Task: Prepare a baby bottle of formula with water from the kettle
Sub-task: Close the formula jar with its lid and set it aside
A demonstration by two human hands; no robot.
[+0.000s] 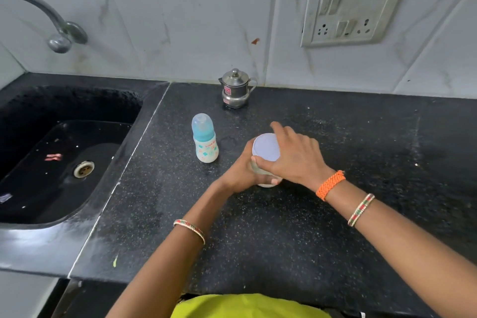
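- White marble-look tiles [196, 20] cover the wall behind, and on them at the right sits a worn switch and socket plate [353, 11].
- Below the wall runs a black speckled counter [271, 235], which fills most of the view.
- At the left a black sink [51, 152] is set into the counter, with a metal drain [84, 169] in its floor and a curved metal tap [49, 18] above it.
- Both forearms reach in from the bottom edge and meet near the middle of the counter, around a small round container [265, 182] with a pale lid [265, 147].
- The left hand [240, 175] is wrapped around the side of the container, the fingers closed on its wall.
- The right hand [294, 155] lies over the lid from the right, the thumb pressed on the near edge and the fingers spread across the far edge, so it grips the lid.
- A small steel kettle [236, 89] with its lid on stands at the back of the counter, near the wall and well apart from the hands.
- The baby bottle [205, 139] stands upright just to the left of the container, with its clear cap on, a teal collar and a printed white body.
- An orange thread band [330, 184] and a beaded bangle [360, 210] are on the right wrist, and one more bangle [189, 230] is on the left forearm.
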